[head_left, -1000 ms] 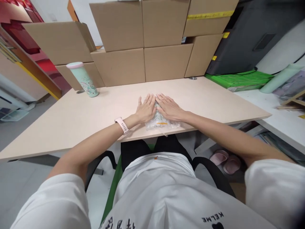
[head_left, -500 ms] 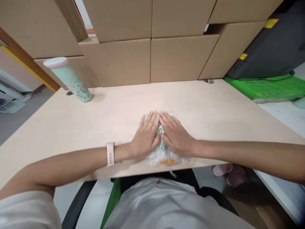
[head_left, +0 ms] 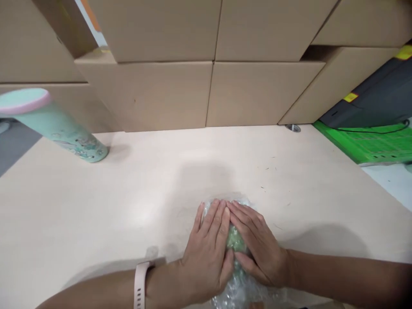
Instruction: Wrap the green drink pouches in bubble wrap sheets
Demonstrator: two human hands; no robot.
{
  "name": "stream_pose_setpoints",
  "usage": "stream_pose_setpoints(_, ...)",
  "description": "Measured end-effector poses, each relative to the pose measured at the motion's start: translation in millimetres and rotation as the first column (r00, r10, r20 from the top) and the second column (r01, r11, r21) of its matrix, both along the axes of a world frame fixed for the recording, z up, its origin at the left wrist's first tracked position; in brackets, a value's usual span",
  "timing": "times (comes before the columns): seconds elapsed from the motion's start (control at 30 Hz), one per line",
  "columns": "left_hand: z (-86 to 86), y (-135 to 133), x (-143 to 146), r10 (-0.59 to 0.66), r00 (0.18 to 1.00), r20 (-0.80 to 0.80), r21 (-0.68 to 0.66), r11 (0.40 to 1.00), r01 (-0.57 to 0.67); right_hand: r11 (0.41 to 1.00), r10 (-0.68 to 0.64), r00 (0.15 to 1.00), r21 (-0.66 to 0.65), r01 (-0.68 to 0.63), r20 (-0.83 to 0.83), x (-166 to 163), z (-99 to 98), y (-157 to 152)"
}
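Observation:
A bundle of clear bubble wrap (head_left: pixel 240 296) with something green inside lies at the near edge of the pale wooden desk (head_left: pixel 128 193). My left hand (head_left: pixel 207 253), with a pink watch strap on its wrist, lies flat on the left half of the bundle, fingers stretched out. My right hand (head_left: pixel 257 246) lies flat on the right half, fingers extended and close together. The two hands touch along the middle, and the green thing shows between them. Most of the bundle is hidden under my palms.
A mint-green bottle with a pink lid (head_left: pixel 54 126) stands at the far left of the desk. Stacked cardboard boxes (head_left: pixel 209 86) wall off the desk's back edge. A green mat (head_left: pixel 370 143) and a dark case (head_left: pixel 376 103) lie to the right.
The view has tipped forward and down, closer to the desk, so my lap and chair have dropped out of sight. Both hands stay pressed flat on the bubble-wrapped bundle.

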State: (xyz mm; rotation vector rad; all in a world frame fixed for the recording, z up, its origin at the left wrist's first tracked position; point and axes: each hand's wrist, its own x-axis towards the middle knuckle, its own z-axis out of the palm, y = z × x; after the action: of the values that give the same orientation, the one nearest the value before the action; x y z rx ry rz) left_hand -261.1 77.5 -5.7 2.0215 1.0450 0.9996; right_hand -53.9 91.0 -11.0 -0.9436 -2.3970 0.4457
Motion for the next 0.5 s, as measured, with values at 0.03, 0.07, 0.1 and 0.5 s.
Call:
stream_pose_setpoints(0.03,1.5,0.0,-0.8,-0.001,0.999,0.037,-0.054,0.999,0.003,0.999,-0.003,1.0,-0.048,0.003,-0.003,1.9,-1.9,-0.6)
stream_pose_setpoints(0.07,2.4,-0.1,-1.6,-0.001,0.998,0.063,-0.096,0.995,0.007,0.996,-0.008,1.0,-0.092,0.008,0.003,3.8,-3.7,-1.4)
stream_pose_setpoints(0.1,2.7,-0.2,-2.0,-0.004,0.997,0.077,-0.128,0.992,0.014,0.991,-0.009,1.0,-0.13,0.01,0.013,5.7,-5.3,-2.2)
stream_pose_setpoints(0.5,-0.9,-2.4,2.7,0.098,0.969,0.227,-0.381,0.925,-0.004,0.952,-0.06,0.997,-0.303,0.045,-0.038,3.8,3.6,-1.4)
